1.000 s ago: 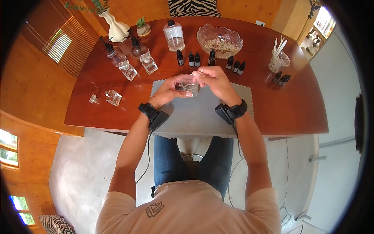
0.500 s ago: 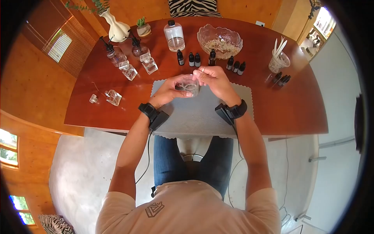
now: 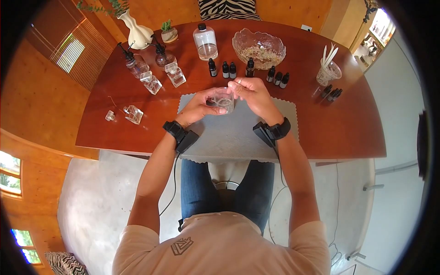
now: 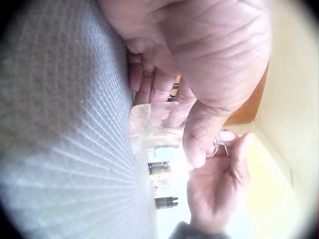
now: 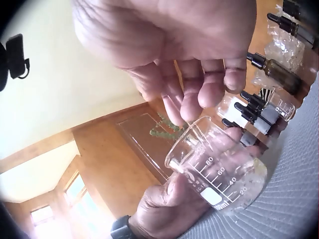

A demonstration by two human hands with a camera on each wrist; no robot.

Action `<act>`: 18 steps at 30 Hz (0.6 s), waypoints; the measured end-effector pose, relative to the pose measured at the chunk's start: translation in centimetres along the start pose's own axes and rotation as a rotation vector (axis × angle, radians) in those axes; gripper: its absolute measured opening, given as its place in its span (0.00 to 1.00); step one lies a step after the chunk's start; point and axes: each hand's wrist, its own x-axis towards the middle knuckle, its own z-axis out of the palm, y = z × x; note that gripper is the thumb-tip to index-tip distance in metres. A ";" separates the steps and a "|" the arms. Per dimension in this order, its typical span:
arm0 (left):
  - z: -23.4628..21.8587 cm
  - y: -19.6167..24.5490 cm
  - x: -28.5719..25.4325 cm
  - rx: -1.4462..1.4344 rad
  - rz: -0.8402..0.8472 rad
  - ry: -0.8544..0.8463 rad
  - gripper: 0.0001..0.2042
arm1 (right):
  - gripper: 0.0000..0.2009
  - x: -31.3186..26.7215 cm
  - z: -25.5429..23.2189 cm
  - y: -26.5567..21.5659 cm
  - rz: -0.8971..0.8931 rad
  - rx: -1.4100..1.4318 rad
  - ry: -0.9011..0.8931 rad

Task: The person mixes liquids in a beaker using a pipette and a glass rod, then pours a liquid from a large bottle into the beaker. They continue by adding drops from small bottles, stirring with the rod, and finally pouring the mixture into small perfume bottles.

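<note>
A clear glass beaker (image 3: 223, 101) with white volume marks stands tilted in the right wrist view, with a little clear liquid at its bottom. My left hand (image 3: 201, 106) grips the beaker from the left, thumb on the near side and fingers round the far side. Over the beaker's rim, my right hand (image 3: 252, 94) pinches what looks like a thin clear rod (image 5: 214, 143) reaching down into the glass; its upper end is hidden by the fingers. Below both hands lies a grey ribbed mat (image 3: 238, 137).
Several small dark dropper bottles (image 3: 250, 68) line up beyond the hands. Behind them are a capped clear bottle (image 3: 205, 43) and a glass bowl (image 3: 259, 48). Square glass bottles (image 3: 175, 75) stand left; a cup (image 3: 329, 73) with white sticks stands right.
</note>
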 end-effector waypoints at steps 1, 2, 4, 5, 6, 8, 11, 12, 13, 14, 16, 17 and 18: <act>0.0 0.2 -0.1 0.007 -0.008 0.000 0.32 | 0.20 0.0 -0.1 0.2 0.023 0.003 -0.031; 0.0 0.3 -0.1 0.014 -0.016 0.000 0.32 | 0.20 -0.1 -0.1 0.4 0.027 0.013 -0.013; 0.0 0.1 0.0 0.016 0.001 0.006 0.32 | 0.20 -0.1 0.2 0.3 0.032 0.036 0.023; 0.0 0.0 0.0 0.018 0.010 0.007 0.32 | 0.20 0.0 0.3 0.3 0.007 0.007 0.029; 0.0 -0.1 0.0 0.018 -0.001 0.007 0.32 | 0.20 0.0 0.4 0.3 -0.018 -0.024 0.036; -0.1 -0.2 0.0 0.020 -0.023 0.006 0.32 | 0.21 -0.1 0.3 0.2 -0.014 -0.041 0.020; -0.1 0.1 0.0 0.044 0.008 -0.008 0.32 | 0.21 -0.1 0.0 0.0 0.026 -0.032 -0.005; -0.2 0.0 0.0 0.036 0.008 -0.001 0.32 | 0.21 0.1 0.0 0.2 0.010 -0.048 0.018; -0.1 -0.1 0.0 0.028 0.008 0.006 0.32 | 0.21 0.1 0.1 0.4 -0.006 -0.066 0.042; 0.0 -0.2 0.1 0.018 0.009 0.011 0.32 | 0.21 0.1 0.0 0.3 0.002 -0.063 0.020; -0.1 0.0 0.0 0.025 -0.008 -0.001 0.32 | 0.21 -0.1 0.0 0.2 0.017 -0.055 -0.024; -0.1 0.1 0.0 0.029 -0.018 -0.006 0.32 | 0.21 -0.2 0.0 0.1 0.026 -0.035 -0.013; -0.1 0.1 0.0 0.026 -0.018 -0.005 0.32 | 0.21 -0.2 0.0 0.0 0.035 -0.016 -0.002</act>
